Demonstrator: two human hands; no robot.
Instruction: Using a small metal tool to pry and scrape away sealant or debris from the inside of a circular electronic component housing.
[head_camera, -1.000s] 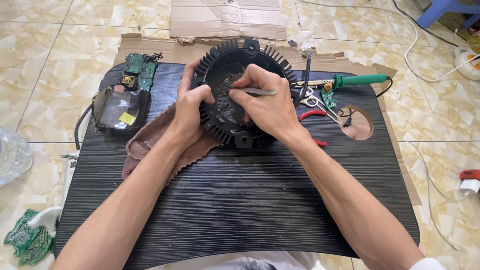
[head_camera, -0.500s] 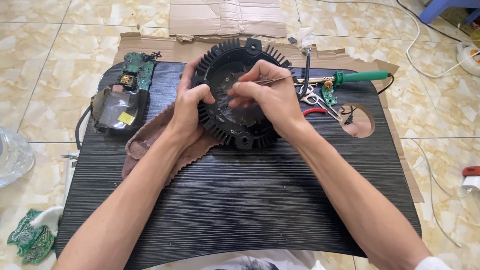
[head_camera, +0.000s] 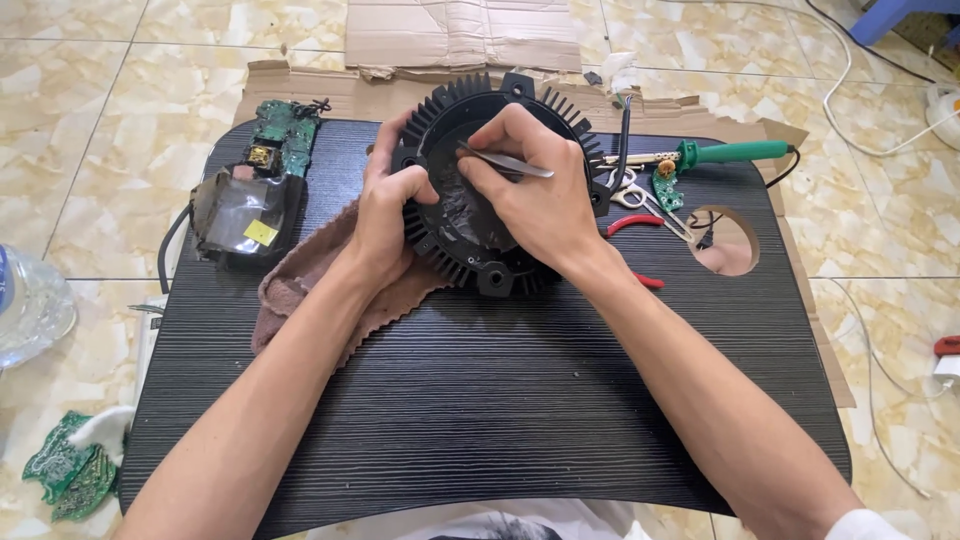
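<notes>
A round black finned housing lies on a brown cloth at the back of a small black table. My left hand grips its left rim and holds it steady. My right hand rests over the right half and pinches metal tweezers, their tips pointing left into the housing's hollow middle.
A black module with a green circuit board sits at the table's left. On the right lie a green-handled soldering iron, red-handled pliers and a round hole. Cardboard lies behind; green boards and cables on the tiled floor.
My right hand has shifted slightly up and left over the housing, swinging the tweezers with it. My left hand keeps its grip on the rim.
</notes>
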